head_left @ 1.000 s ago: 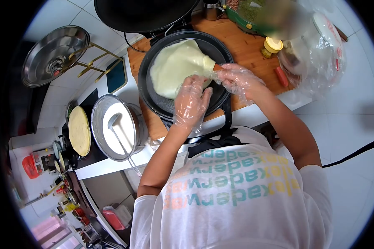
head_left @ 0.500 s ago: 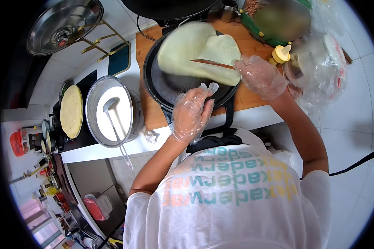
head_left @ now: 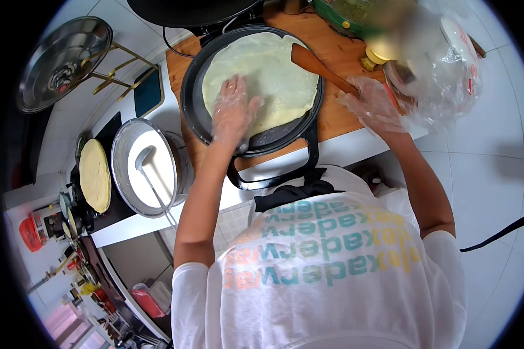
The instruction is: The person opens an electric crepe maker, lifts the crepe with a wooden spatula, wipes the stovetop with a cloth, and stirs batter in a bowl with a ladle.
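Note:
A thin pale pancake [head_left: 273, 75] lies spread over the round black griddle [head_left: 194, 87]. My left hand [head_left: 233, 107], in a clear plastic glove, rests with its fingers stretched out on the left part of the pancake. My right hand [head_left: 375, 104], gloved the same way, is closed around the handle of a wooden spatula [head_left: 314, 63]. The spatula's flat blade is over the pancake's right edge; whether it touches cannot be made out. Along the pancake's lower edge a strip of dark griddle surface shows.
Left of the griddle stands a metal pot [head_left: 117, 168] of white batter with a ladle [head_left: 151, 180] in it. Beyond it is another round flatbread [head_left: 95, 175]. A yellow-topped bottle [head_left: 377, 53] and a plastic-wrapped container [head_left: 448, 75] stand right. The griddle's raised lid [head_left: 195, 10] is behind.
The pancake, half a second ago lifted and folded beside the spatula, now lies flat on the griddle. My left hand has moved up onto it, and the spatula blade now shows clear of the pancake.

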`<state>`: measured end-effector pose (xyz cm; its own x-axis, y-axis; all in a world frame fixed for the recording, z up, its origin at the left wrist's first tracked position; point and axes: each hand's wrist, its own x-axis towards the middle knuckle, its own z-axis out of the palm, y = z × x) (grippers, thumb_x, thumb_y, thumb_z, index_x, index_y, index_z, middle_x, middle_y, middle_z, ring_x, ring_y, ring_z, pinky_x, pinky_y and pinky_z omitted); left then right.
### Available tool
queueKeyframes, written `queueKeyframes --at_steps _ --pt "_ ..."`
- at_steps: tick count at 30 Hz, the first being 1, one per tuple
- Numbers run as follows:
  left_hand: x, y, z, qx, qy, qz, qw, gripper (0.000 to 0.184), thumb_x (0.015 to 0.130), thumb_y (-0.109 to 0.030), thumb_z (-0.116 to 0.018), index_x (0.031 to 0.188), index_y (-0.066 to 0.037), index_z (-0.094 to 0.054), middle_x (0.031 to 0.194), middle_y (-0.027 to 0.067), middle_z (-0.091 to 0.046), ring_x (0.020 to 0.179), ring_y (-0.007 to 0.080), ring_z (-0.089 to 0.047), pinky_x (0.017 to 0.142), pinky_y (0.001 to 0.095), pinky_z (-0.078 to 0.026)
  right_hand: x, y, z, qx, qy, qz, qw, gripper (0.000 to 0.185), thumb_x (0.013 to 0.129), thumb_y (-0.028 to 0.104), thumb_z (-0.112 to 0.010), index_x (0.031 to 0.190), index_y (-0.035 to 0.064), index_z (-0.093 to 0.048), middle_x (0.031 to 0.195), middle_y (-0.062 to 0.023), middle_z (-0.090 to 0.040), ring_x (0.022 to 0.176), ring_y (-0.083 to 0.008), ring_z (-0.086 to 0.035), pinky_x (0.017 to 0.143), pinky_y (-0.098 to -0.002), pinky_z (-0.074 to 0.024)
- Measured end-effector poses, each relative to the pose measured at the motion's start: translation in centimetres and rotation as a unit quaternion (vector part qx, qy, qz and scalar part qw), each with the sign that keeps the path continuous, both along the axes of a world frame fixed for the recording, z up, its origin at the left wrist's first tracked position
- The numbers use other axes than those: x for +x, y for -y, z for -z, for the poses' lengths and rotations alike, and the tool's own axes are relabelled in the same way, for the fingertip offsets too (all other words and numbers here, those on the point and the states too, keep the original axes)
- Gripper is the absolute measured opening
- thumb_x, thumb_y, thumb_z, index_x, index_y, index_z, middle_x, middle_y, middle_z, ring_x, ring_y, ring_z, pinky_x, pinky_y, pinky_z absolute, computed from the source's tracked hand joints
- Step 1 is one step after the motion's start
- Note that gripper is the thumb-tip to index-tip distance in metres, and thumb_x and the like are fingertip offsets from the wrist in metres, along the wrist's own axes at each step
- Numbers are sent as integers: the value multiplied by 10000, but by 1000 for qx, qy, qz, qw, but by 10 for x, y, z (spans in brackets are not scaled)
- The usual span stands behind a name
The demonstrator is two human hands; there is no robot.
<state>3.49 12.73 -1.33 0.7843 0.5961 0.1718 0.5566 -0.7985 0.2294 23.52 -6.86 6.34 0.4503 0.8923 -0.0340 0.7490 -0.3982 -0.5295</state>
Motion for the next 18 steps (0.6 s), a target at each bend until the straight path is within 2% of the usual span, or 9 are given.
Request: queueKeyframes --at_steps 2,5,8,10,11,13,16,17,18 --pt "17 -11 26 41 -41 27 998 576 862 -439 -384 1312 -85 -325 1356 156 -303 1253 311 -278 1038 403 -196 3 4 3 3 -67 7 998 314 770 178 -537 984 -52 -536 895 -209 -561 885 -351 -521 773 -388 -410" --pt "30 -32 57 66 -83 22 994 609 880 -497 -279 1347 -107 -264 1398 133 -231 1286 286 -225 1054 427 -133 -1 14 32 110 -192 95 971 323 752 157 -551 1004 -45 -540 906 -222 -557 890 -361 -517 779 -383 -408" --pt "19 -62 60 72 -134 -20 988 587 900 -483 -197 1363 -124 -230 1415 117 -198 1299 266 -205 1056 426 -124 -7 19 17 104 -125 68 984 325 731 131 -559 1012 -33 -547 911 -232 -553 873 -363 -518 767 -380 -414" --pt "7 -67 46 129 -97 -28 986 539 889 -425 -332 1300 -76 -346 1339 173 -330 1240 306 -308 1022 436 -201 -10 21 7 57 -83 22 995 340 756 120 -564 1062 -23 -521 880 -188 -548 794 -271 -534 721 -338 -424" --pt "5 -63 37 137 -76 -21 987 497 875 -401 -378 1248 -74 -403 1305 163 -371 1209 303 -343 1004 427 -232 -11 23 2 33 -62 0 997 350 769 115 -567 1087 -18 -508 865 -166 -546 755 -225 -542 697 -317 -428" --pt "6 -41 8 149 -29 -6 988 415 846 -352 -470 1145 -68 -517 1235 141 -452 1147 295 -413 969 411 -294 -11 31 -8 23 -19 4 1000 344 767 123 -572 1083 -1 -515 886 -170 -547 790 -263 -533 723 -342 -420" --pt "5 -8 -14 2 -43 218 975 339 744 -269 -599 1003 -52 -575 1039 138 -549 996 298 -506 859 387 -395 -1 44 -17 52 102 -29 993 332 760 140 -586 1060 8 -531 918 -173 -550 834 -290 -523 738 -361 -414" --pt "4 4 -14 -13 -50 217 975 331 736 -267 -604 987 -54 -571 1015 133 -554 988 294 -505 852 380 -399 2 46 -21 73 149 -45 985 328 757 147 -591 1050 8 -538 929 -173 -551 847 -294 -519 739 -364 -413" --pt "3 16 -11 -27 -57 216 974 324 727 -265 -609 971 -56 -566 991 128 -559 980 290 -505 845 374 -404 2 44 -31 26 109 -22 993 333 759 150 -592 1056 12 -536 941 -172 -552 870 -293 -517 754 -360 -412"
